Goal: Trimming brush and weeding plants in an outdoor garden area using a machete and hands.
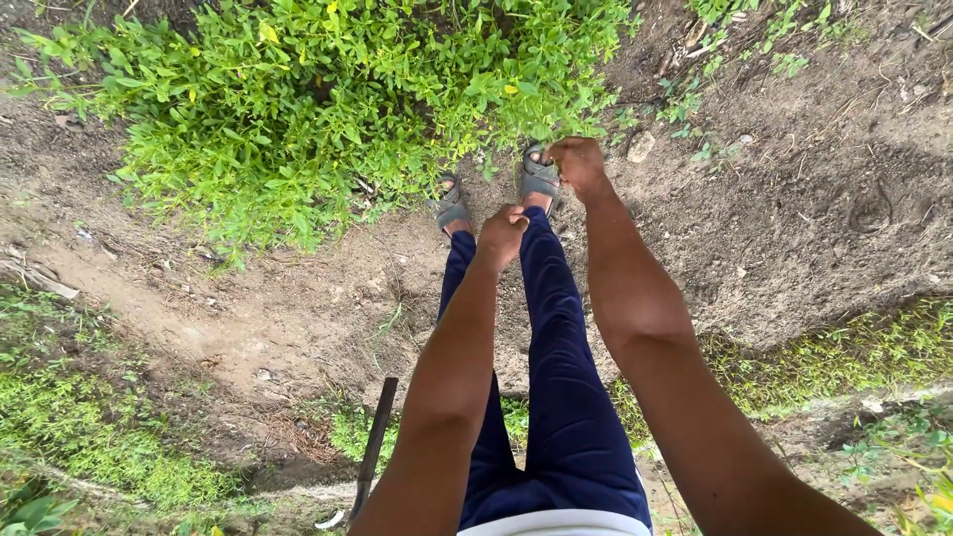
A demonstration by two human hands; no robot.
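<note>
From the head camera, the person stood bent over bare soil, looking down past dark blue trousers (556, 397) to two grey sandals (538, 177). The right hand (577, 164) reached down to the near edge of a leafy green plant (328, 109), its fingers curled shut at the base of the stems beside the sandal; whether they gripped a stem or only pressed against the leaves could not be told, since the knuckles hid the tips. The left hand (502, 233) hung lower in the view, closed into a loose fist over the trouser leg, holding nothing that showed. The plant lay directly ahead of the right-hand fingers and touched them at its lowest leaves, while it stood well apart from the left hand. Judging from this posture, handling the plant well would call for a grip low on the stems, close to the soil, with the feet planted firm and the leaves kept clear of the sandal. A dark, thin tool handle (375, 447) lay on the ground behind the left leg, near a strip of grass (89, 437), untouched.
</note>
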